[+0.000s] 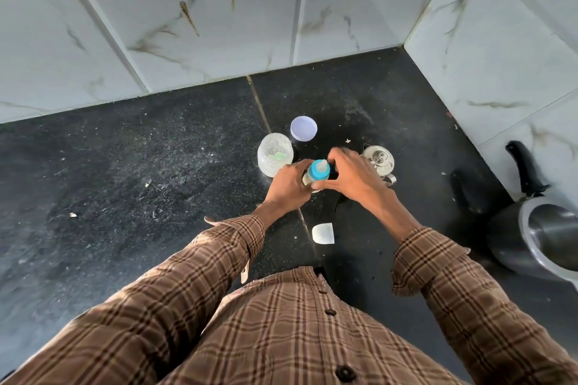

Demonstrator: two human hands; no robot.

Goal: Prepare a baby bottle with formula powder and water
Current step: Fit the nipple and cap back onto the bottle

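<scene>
On the dark stone counter [156, 166], in the corner formed by two marble-tiled walls, the prep items are grouped approx. centre. Largest item: a steel pressure cooker [544, 241] w/ black handle, parked at the right edge, well apart from the work zone, and judged not in use. Next: a clear plastic jar [274, 155], lid off, a green scoop visible inside; presumably the formula container, left open and just beside the bottle for access. Its pale lid [303, 128] is laid flat behind it. A small steel lidded pot [378, 161] is set right of the hands, prob. the water source. A small translucent cap [323, 233] is laid nearer the body, likely the bottle's cover, set aside until assy. is complete.

The baby bottle [318, 171] is held upright between both hands, near the jar, blue collar and teat on top. The left hand [289, 187] is closed around the bottle body to steady it. The right hand [353, 175] is curled over the collar, thumb and fingers partly blurred; tightening of the collar is inferred, not confirmed.
</scene>
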